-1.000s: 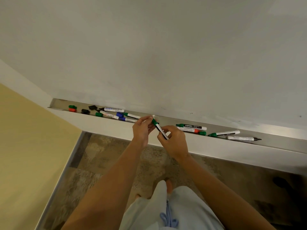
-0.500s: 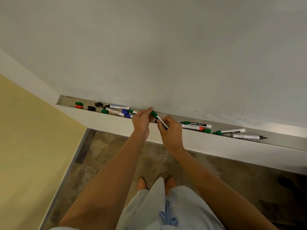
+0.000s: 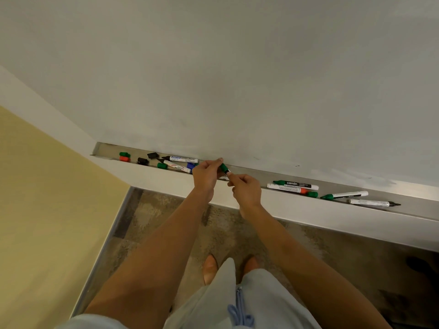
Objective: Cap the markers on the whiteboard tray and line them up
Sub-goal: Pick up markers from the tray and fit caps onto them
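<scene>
While the green cap (image 3: 223, 166) sits pinched in the left hand (image 3: 206, 175), the marker (image 3: 228, 172) meets it end-on just above the tray (image 3: 273, 198), near its middle. Only a sliver of white barrel shows past the cap; the rest is hidden in the right hand (image 3: 245, 189). Left fingers (image 3: 215, 162) are clamped on the cap, right fingers (image 3: 235, 178) closed around the barrel. Cannot tell if the cap is fully seated or only started.

Step in hand, likely: press cap home. To do it well: keep cap and barrel on one axis, push straight along it, no twist off-line, until it stops. Grip near the joint as now, so the barrel does not bend away. Then lay it flat in the tray, parallel to the edge.

Left part of the tray: loose caps, green (image 3: 124, 154), red (image 3: 124, 159), two black (image 3: 142, 160), another green (image 3: 162, 165), beside a few crossed markers (image 3: 183, 159), one with bare tip. Right part: four markers (image 3: 295, 184) lying askew, the far one (image 3: 374, 202) uncapped, black tip showing. Much left to cap and line up. Risk: the wrong colour cap gets matched, or a marker rolls off the front lip.
</scene>
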Demonstrator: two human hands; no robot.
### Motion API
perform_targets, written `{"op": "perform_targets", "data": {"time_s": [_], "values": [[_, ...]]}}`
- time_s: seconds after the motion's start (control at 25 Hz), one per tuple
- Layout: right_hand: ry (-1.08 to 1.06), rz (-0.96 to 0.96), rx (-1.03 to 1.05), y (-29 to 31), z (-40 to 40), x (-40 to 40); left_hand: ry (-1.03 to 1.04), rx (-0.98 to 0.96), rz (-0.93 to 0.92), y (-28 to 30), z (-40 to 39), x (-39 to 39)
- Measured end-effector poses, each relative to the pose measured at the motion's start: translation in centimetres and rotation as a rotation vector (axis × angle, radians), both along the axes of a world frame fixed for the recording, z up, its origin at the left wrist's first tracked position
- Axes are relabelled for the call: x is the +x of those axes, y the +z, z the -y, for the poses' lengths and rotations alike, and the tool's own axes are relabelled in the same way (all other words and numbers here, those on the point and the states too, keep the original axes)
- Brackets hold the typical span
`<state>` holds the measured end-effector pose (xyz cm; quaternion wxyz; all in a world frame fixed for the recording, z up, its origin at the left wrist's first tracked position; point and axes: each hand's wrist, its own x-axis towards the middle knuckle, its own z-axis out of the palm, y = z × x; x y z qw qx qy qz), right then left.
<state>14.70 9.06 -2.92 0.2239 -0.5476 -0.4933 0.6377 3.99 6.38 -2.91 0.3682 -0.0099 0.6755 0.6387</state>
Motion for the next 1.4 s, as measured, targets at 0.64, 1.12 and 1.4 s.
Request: {"op": "perform_targets", "data": {"time_s": [0.64,1.12,1.4], "values": [[0.544,0.473,1.134,-4.6,-3.2,-0.7,0.03,-0.398,-0.576,-3.0,5.0,-5.9],[0.971,0.662,1.199,-3.8,-3.3,-7.5,-0.217,-0.681,-0.926,-3.3,8.4,-11.3],[0.74,0.36,1.261,-3.8,-2.1,-6.3,-0.648,-0.64,-1.109,-3.0,9.1,-15.2]]}}
